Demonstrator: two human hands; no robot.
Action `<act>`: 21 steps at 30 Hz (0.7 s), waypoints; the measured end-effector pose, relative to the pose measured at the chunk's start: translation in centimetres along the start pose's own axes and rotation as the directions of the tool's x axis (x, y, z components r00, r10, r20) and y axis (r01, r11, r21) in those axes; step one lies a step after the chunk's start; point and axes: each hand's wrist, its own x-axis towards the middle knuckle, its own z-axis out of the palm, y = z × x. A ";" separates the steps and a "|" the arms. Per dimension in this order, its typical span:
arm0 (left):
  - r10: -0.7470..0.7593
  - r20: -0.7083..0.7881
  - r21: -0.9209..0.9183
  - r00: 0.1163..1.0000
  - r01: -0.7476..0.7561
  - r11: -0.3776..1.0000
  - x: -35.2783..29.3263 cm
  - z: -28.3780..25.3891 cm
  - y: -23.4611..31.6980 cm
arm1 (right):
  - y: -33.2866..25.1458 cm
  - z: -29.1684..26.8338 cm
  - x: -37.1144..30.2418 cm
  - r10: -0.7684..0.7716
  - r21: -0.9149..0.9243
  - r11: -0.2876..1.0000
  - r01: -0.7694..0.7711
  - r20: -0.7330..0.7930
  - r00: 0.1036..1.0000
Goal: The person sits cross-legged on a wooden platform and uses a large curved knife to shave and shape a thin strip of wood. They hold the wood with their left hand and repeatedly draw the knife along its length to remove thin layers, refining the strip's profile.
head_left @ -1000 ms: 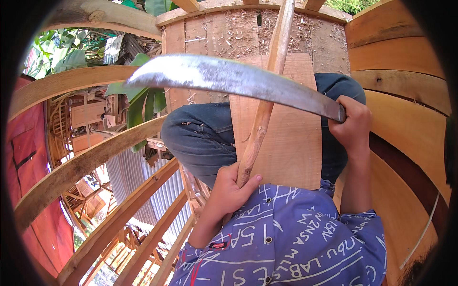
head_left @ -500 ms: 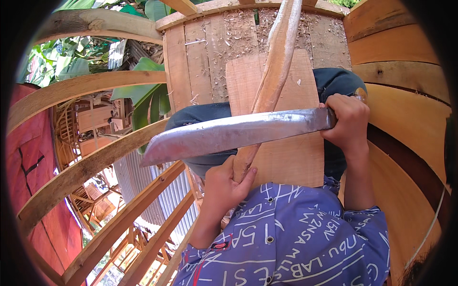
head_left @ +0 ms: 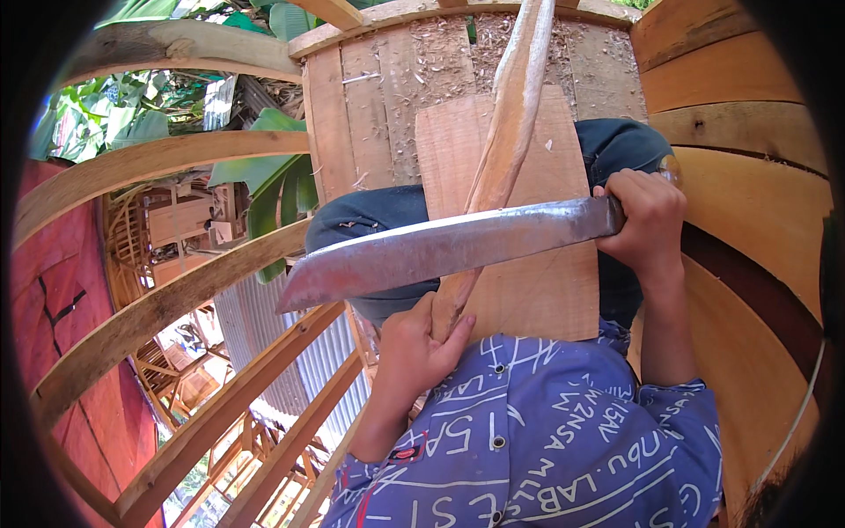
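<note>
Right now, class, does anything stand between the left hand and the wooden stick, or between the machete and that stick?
Nothing visible does: the left hand grips the wooden stick near its lower end, and the machete, held in the right hand, crosses over the stick. Whether they touch is unclear.

Stick [head_left: 512,123] cut off by top edge, partly behind machete blade [head_left: 449,247], handle [head_left: 672,168] mostly covered by right hand [head_left: 647,218], shirt [head_left: 546,431] cropped below.

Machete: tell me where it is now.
In the head view, the machete extends leftward from the right hand, mid-picture, crossing in front of the wooden stick.
</note>
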 end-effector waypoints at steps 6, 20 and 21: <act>-0.111 0.012 -0.119 0.994 0.112 0.987 -2.1 -0.5 -1.8 | 2.1 -0.2 0.1 0.207 -0.109 0.971 -0.211 -0.047 0.977; -0.022 -0.065 -0.053 0.998 0.018 0.998 0.9 2.3 -0.3 | -0.9 0.7 -1.8 0.067 0.106 0.991 -0.075 0.078 0.995; 0.008 -0.078 -0.029 0.997 -0.011 1.000 1.0 2.2 -0.3 | -1.3 0.6 -1.7 0.022 0.136 0.990 -0.033 0.086 0.996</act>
